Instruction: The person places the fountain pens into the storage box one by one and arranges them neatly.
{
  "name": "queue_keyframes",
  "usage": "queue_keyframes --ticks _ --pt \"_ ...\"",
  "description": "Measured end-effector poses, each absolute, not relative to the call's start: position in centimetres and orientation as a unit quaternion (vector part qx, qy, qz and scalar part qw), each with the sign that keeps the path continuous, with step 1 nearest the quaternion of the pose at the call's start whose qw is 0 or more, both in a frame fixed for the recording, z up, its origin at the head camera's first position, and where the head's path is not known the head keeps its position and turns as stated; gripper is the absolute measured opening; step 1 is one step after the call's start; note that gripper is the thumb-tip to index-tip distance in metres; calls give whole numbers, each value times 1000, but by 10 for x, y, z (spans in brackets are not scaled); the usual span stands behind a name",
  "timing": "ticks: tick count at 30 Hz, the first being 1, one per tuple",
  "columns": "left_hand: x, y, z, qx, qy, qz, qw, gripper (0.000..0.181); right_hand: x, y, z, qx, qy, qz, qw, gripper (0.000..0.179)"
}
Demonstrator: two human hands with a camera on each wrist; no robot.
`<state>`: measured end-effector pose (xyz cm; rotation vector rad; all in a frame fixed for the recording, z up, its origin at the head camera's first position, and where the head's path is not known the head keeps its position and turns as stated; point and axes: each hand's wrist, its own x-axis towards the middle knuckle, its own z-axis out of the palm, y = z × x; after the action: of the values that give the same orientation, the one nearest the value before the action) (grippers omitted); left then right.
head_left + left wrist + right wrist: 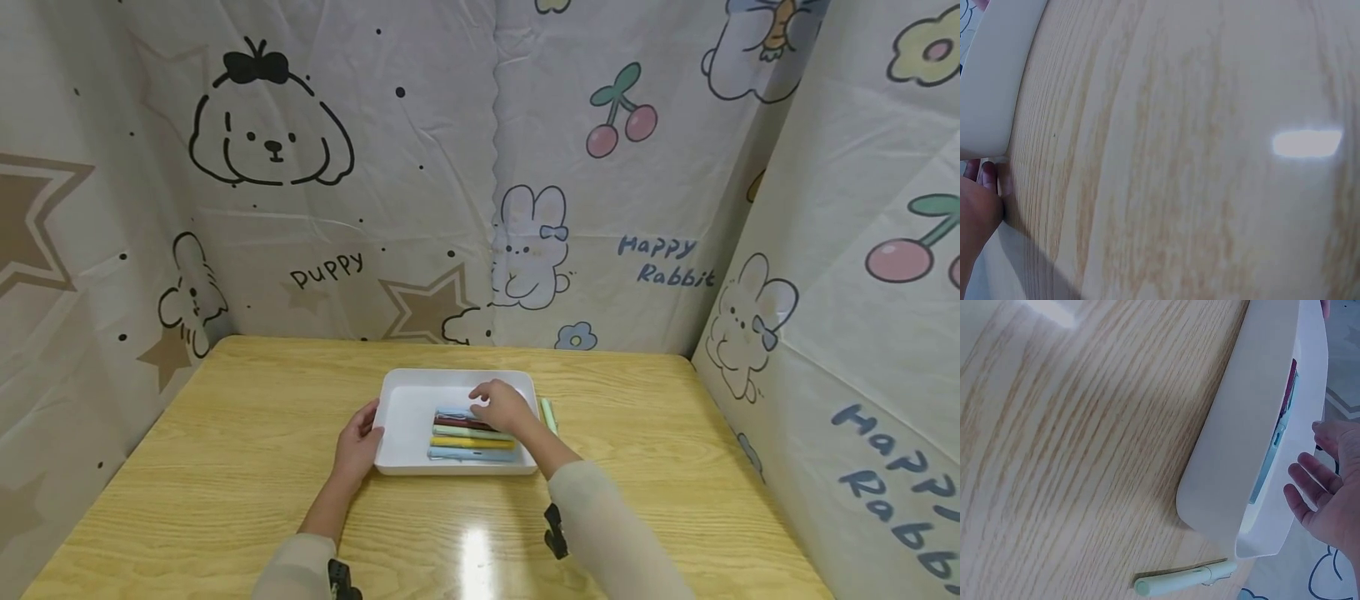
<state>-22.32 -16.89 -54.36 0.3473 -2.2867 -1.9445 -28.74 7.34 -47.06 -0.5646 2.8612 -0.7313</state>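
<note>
A white tray (pixel 405 400) holds several pens in a row: a light blue pen (pixel 471 454) nearest me, then a yellow pen (pixel 472 443), a pale green pen (pixel 450 431), a dark red pen (pixel 453 422) and another blue pen (pixel 450 412) at the back. Over the row's back right end hovers my right hand (pixel 502 408), fingers loosely bent and spread; the right wrist view shows nothing between them. At the tray's left side, my left hand (pixel 357 443) touches the outer wall with its thumb and fingers. A pale green pen (pixel 1185 579) lies on the table outside the tray.
The wood-grain table (pixel 285 392) runs back to hanging cloth (pixel 420 208) printed with puppies, rabbits and cherries, which also encloses both sides. A bright light reflection lies on the tabletop in front of the tray.
</note>
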Motion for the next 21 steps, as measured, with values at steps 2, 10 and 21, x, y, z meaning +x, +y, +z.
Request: queue_keyframes --ticks 2,10,21 --pt "-223 -169 -543 115 -756 -642 59 48 -287 76 -469 -189 949 -245 64 23" --pt "-221 -168 -540 116 -756 -642 56 48 -287 88 -461 -180 945 -269 51 25" --pt "-221 -168 -540 117 -756 -641 53 48 -288 104 -455 -159 948 -273 43 26"
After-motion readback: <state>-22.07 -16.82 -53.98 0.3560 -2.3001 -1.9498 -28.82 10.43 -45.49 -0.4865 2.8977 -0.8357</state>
